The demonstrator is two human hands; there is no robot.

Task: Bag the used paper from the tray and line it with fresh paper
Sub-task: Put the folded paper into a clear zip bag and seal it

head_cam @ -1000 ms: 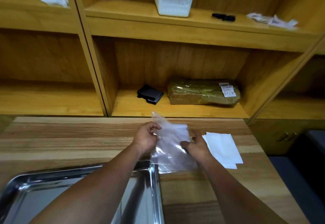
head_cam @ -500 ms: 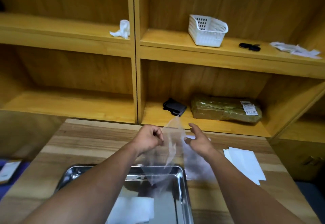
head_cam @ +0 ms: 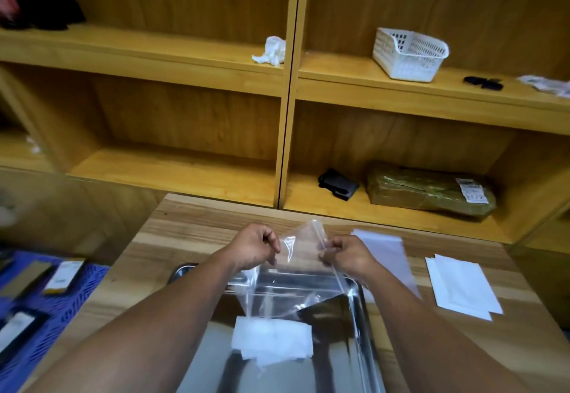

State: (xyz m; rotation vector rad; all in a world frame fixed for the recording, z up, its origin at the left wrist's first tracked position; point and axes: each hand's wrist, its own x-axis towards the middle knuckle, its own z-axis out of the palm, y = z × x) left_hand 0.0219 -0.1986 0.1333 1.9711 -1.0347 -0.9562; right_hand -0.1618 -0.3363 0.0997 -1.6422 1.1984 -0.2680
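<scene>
Where both hands pinch it, a clear bag (head_cam: 296,272) above white, crumpled paper (head_cam: 271,341).

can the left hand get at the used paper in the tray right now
Probably not at once: the left hand is pinching the clear bag, as is the right hand. Nothing covers the used paper in the tray, so letting go frees the way.
</scene>
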